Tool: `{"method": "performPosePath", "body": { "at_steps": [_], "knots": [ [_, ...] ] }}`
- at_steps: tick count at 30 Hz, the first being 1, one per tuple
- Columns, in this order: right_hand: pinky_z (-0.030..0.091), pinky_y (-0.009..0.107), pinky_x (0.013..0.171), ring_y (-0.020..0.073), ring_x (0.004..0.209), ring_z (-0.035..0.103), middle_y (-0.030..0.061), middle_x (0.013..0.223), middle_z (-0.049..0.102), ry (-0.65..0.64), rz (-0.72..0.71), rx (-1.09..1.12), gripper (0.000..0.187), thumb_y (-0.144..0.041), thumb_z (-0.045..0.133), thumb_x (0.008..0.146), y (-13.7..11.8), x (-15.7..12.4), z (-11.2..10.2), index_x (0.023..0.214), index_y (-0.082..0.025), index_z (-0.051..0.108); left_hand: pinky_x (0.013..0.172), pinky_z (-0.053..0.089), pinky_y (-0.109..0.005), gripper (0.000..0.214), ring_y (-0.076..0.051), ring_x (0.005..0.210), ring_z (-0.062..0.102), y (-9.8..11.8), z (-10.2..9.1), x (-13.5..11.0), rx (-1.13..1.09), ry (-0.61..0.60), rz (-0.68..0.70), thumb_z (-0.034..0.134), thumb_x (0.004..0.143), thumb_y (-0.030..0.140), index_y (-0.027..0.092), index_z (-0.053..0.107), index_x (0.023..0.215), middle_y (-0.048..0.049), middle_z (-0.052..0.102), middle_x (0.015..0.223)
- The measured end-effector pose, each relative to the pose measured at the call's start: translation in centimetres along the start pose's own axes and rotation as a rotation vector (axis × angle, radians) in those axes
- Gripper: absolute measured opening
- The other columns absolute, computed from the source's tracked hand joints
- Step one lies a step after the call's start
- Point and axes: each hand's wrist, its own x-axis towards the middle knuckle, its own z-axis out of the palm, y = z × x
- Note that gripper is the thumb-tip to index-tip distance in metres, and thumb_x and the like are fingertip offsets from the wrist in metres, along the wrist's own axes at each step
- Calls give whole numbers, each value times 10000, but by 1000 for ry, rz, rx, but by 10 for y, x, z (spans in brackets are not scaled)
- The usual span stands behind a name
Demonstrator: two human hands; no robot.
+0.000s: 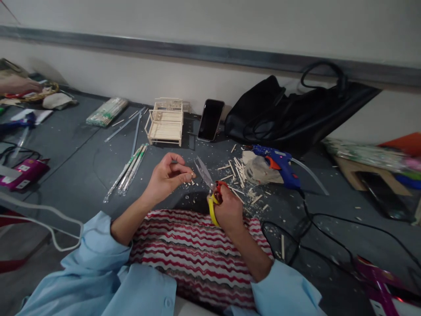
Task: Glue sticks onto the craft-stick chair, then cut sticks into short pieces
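Note:
My right hand grips a pair of scissors with red and yellow handles, their blades apart and pointing up and left. Just left of the blades, my left hand pinches a small pale bit of wooden stick between thumb and fingers; most of it is hidden. Tiny cut bits lie on the table below the fingertips. Right of the scissors, short cut sticks are strewn in a loose heap. A miniature bench-like frame built of thin sticks stands beyond my left hand.
A blue glue gun lies at right, its black cord looping across the table. A phone leans upright at the back beside a black bag. Wrapped stick bundles lie at left. Another person's hand shows far left.

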Motion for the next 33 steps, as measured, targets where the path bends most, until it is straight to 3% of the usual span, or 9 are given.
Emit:
{"method": "performPosePath", "body": {
  "at_steps": [5, 14, 33],
  "knots": [
    [311, 229, 524, 120, 494, 444, -20, 563, 522, 43, -36, 52, 102, -269, 448, 785, 1, 0, 1, 710, -210, 487, 655, 512, -235, 349, -112, 638, 655, 1, -1, -1, -10, -6, 28, 733, 714, 250, 188, 446, 902, 2, 705, 735],
    [308, 260, 559, 153, 578, 475, 8, 595, 513, 208, -178, -113, 84, -261, 472, 761, -4, 2, -5, 693, -212, 472, 621, 503, -209, 285, -103, 634, 651, -2, -4, -1, 21, -59, 87, 682, 748, 213, 181, 454, 916, -1, 684, 761],
    [314, 277, 593, 174, 644, 484, 23, 650, 528, 211, -147, -190, 66, -258, 504, 756, -9, 0, -8, 752, -193, 515, 602, 492, -211, 283, -91, 595, 619, -1, -1, 0, 4, -78, 70, 664, 753, 196, 175, 460, 948, 10, 656, 736]
  ]
}}
